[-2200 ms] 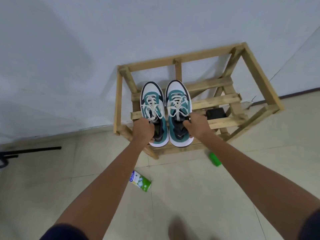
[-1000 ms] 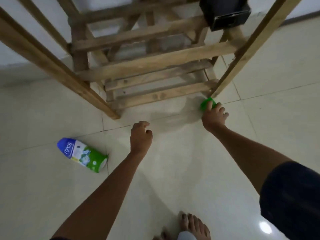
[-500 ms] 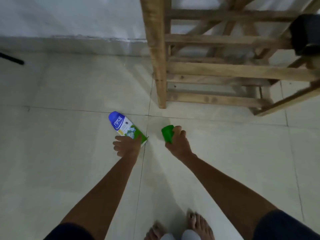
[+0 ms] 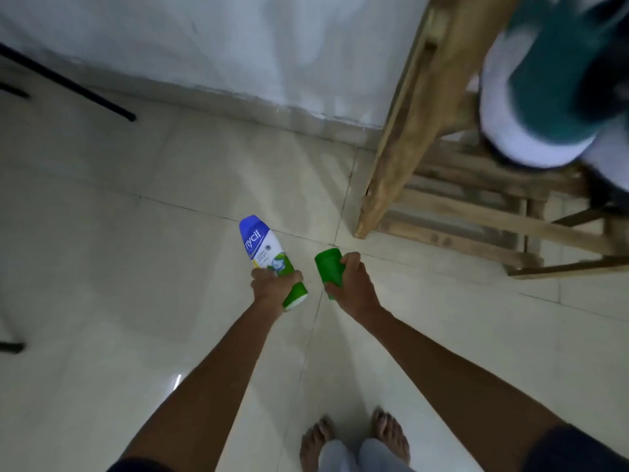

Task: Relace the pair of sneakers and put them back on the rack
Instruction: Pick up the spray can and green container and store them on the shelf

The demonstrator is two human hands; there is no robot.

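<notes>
Left hand [image 4: 274,284] grips the bottle [image 4: 269,258] mid-frame; right hand [image 4: 352,284] grips the green cap [image 4: 327,267]. Open bottle may spill onto the floor [image 4: 136,267]; blurred sneaker [image 4: 551,83] upper right overhangs the rack [image 4: 408,124].

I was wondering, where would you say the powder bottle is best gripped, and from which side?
Probably round the narrower green end of the powder bottle, coming from the person's own side, as the left hand does now. The body is a long rounded shape tilted away from the person, so fingers wrap across it there, leaving the blue end and the label free. The right hand holds the green cap.
</notes>
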